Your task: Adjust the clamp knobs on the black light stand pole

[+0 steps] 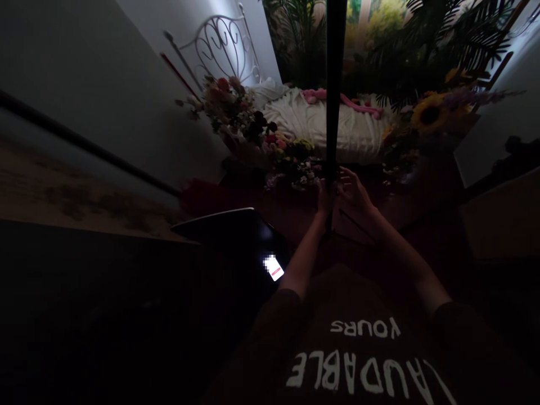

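A tall black stand pole (333, 84) rises straight up in front of me, and thin legs (356, 225) spread near its foot. My left hand (324, 197) is closed around the lower part of this pole. Just to the right of it is my right hand (353, 190), with its fingers apart and bent toward the pole. Whether its fingertips touch the pole or a small part on it is too dark to tell.
A lit phone screen (275, 269) lies on a dark surface by my left forearm. Ahead, flower bunches (291, 149) and sunflowers (430, 112) flank a bed with white cloth (307, 121) and a metal headboard (223, 48). Palm leaves (439, 34) hang behind.
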The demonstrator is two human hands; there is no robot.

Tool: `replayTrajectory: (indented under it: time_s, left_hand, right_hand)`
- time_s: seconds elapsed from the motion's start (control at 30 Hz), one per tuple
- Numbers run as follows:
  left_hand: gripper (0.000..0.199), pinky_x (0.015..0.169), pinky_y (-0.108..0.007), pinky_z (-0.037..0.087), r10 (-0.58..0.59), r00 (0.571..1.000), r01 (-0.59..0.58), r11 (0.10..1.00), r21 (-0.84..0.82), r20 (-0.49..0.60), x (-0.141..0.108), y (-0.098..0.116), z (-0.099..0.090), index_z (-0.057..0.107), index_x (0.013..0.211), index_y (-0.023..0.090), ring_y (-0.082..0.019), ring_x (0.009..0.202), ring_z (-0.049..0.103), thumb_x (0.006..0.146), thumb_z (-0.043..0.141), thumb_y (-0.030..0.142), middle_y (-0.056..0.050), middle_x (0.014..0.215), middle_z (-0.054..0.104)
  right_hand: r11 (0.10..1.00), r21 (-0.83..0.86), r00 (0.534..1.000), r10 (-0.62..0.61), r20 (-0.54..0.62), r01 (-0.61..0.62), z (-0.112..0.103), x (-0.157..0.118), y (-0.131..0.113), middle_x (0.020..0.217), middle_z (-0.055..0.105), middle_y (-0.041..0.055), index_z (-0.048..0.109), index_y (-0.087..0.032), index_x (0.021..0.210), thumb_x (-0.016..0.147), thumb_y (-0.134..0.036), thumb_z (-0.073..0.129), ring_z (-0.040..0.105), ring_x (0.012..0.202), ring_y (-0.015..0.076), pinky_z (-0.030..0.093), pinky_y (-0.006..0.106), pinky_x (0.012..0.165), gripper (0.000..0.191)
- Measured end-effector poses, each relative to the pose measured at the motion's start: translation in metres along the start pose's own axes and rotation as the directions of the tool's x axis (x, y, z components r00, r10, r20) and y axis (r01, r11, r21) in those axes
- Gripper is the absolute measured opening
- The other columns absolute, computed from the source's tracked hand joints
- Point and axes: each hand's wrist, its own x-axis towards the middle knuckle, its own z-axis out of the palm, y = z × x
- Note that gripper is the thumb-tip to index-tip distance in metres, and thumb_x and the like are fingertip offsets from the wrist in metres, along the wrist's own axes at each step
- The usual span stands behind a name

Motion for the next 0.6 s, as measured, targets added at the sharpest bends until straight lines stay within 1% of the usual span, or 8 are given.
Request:
replayTrajectory:
  time_s: [0.07, 0.17, 0.33, 0.4, 0.43, 0.5, 0.57, 0.6]
  left_hand:
    - [0.046, 0.078, -0.031, 0.051, -0.012, 1.0, 0.012, 1.0, 0.015, -0.022, -0.001, 0.0, 0.0, 0.055, 0.11, 0.019, -0.018, 0.086, 0.064, 0.093, 0.049, 0.061, -0.01, 0.098, 0.067]
    - [0.05, 0.082, -0.031, 0.051, 0.0, 1.0, 0.0, 1.0, 0.006, -0.02, -0.001, 0.001, -0.001, 0.054, 0.112, 0.019, -0.019, 0.091, 0.064, 0.092, 0.045, 0.064, -0.011, 0.1, 0.066]
    - [0.054, 0.083, -0.031, 0.05, 0.0, 1.0, 0.0, 1.0, 0.003, -0.008, 0.0, 0.002, -0.002, 0.053, 0.113, 0.02, -0.019, 0.093, 0.064, 0.092, 0.041, 0.069, -0.011, 0.101, 0.066]
    - [0.055, 0.083, -0.031, 0.05, 0.003, 1.0, -0.003, 1.0, 0.009, -0.012, 0.0, 0.003, -0.002, 0.053, 0.112, 0.02, -0.019, 0.092, 0.064, 0.092, 0.04, 0.069, -0.011, 0.101, 0.065]
    - [0.055, 0.083, -0.031, 0.05, 0.005, 1.0, -0.004, 1.0, 0.013, -0.017, 0.0, 0.003, -0.002, 0.053, 0.112, 0.02, -0.019, 0.092, 0.064, 0.092, 0.04, 0.069, -0.011, 0.101, 0.065]
    - [0.054, 0.083, -0.031, 0.05, 0.009, 0.999, -0.009, 1.0, 0.021, -0.033, 0.0, 0.003, -0.001, 0.053, 0.11, 0.02, -0.019, 0.091, 0.064, 0.092, 0.041, 0.069, -0.011, 0.1, 0.065]
    - [0.054, 0.081, -0.032, 0.05, 0.007, 0.999, -0.006, 1.0, 0.027, -0.044, 0.0, 0.003, -0.002, 0.054, 0.11, 0.02, -0.019, 0.087, 0.063, 0.091, 0.041, 0.069, -0.01, 0.096, 0.065]
    - [0.054, 0.079, -0.032, 0.05, 0.005, 0.999, -0.004, 1.0, 0.027, -0.041, -0.001, 0.004, -0.002, 0.054, 0.11, 0.02, -0.018, 0.084, 0.063, 0.091, 0.042, 0.069, -0.009, 0.094, 0.065]
  right_hand:
    - [0.996, -0.012, 0.996, 0.092, 0.015, -0.092, -0.004, -0.013, 0.007, 0.135, 0.057, 0.0112, 0.041, -0.028, 0.146, 0.088, -0.039, 0.062, 0.061, 0.112, 0.0238, 0.055, 0.04, 0.096, 0.063]
    - [0.981, 0.02, 0.981, 0.192, -0.004, -0.192, -0.002, -0.025, 0.015, 0.124, 0.063, 0.0106, 0.044, -0.027, 0.143, 0.087, -0.042, 0.063, 0.064, 0.102, 0.0231, 0.055, 0.039, 0.092, 0.06]
    - [0.944, 0.126, 0.947, 0.314, -0.067, -0.304, 0.013, -0.023, 0.027, 0.111, 0.068, 0.0074, 0.047, -0.027, 0.138, 0.087, -0.044, 0.062, 0.066, 0.095, 0.0214, 0.055, 0.036, 0.088, 0.055]
    - [0.915, 0.226, 0.928, 0.36, -0.094, -0.333, 0.02, -0.018, 0.033, 0.109, 0.068, 0.0066, 0.047, -0.027, 0.135, 0.09, -0.047, 0.056, 0.067, 0.096, 0.0195, 0.054, 0.034, 0.087, 0.05]
    - [0.885, 0.292, 0.905, 0.409, -0.114, -0.363, 0.023, -0.015, 0.036, 0.109, 0.068, 0.0065, 0.047, -0.027, 0.134, 0.092, -0.048, 0.053, 0.067, 0.095, 0.0182, 0.054, 0.031, 0.085, 0.048]
    - [0.777, 0.415, 0.821, 0.56, -0.114, -0.473, 0.029, -0.01, 0.042, 0.105, 0.067, 0.0063, 0.048, -0.025, 0.129, 0.091, -0.052, 0.05, 0.067, 0.089, 0.0163, 0.054, 0.028, 0.077, 0.046]
    - [0.65, 0.484, 0.724, 0.688, -0.048, -0.586, 0.032, -0.007, 0.046, 0.095, 0.067, 0.005, 0.049, -0.023, 0.126, 0.09, -0.057, 0.05, 0.066, 0.076, 0.0153, 0.052, 0.026, 0.066, 0.049]
    - [0.606, 0.503, 0.695, 0.719, -0.014, -0.616, 0.033, -0.006, 0.047, 0.09, 0.066, 0.0038, 0.049, -0.023, 0.126, 0.089, -0.06, 0.049, 0.064, 0.07, 0.0147, 0.051, 0.025, 0.062, 0.052]
